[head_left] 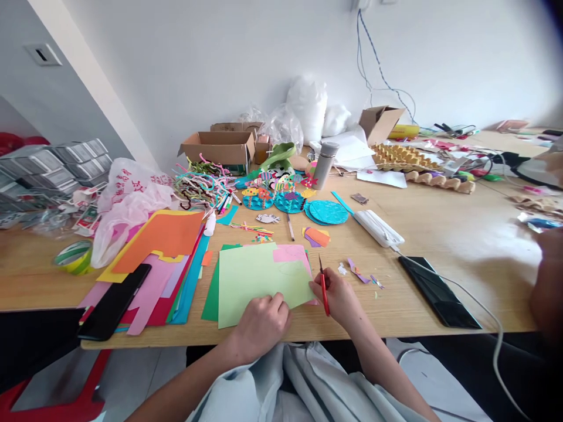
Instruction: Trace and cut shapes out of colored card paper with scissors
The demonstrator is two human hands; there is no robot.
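A sheet of light green paper (248, 284) lies in front of me over pink paper (297, 253) and darker green paper (211, 302). Faint drawn lines show near its upper right part. My left hand (264, 322) is closed at the paper's lower edge, with its fingers curled and the fingertips partly hidden. In my right hand (336, 296) is a pair of red-handled scissors (324, 292), blades pointing up and away from me. The fingertips of that hand touch the right corner of the light green sheet.
Coloured paper sheets (171, 231) and a black phone (116, 302) lie left. Beyond are pipe cleaners (202, 184), paper fish crafts (288, 202), blue discs (326, 212) and a grey bottle (325, 167). Right are a white power strip (379, 227), a black tablet (440, 293) and another person's arm (548, 281).
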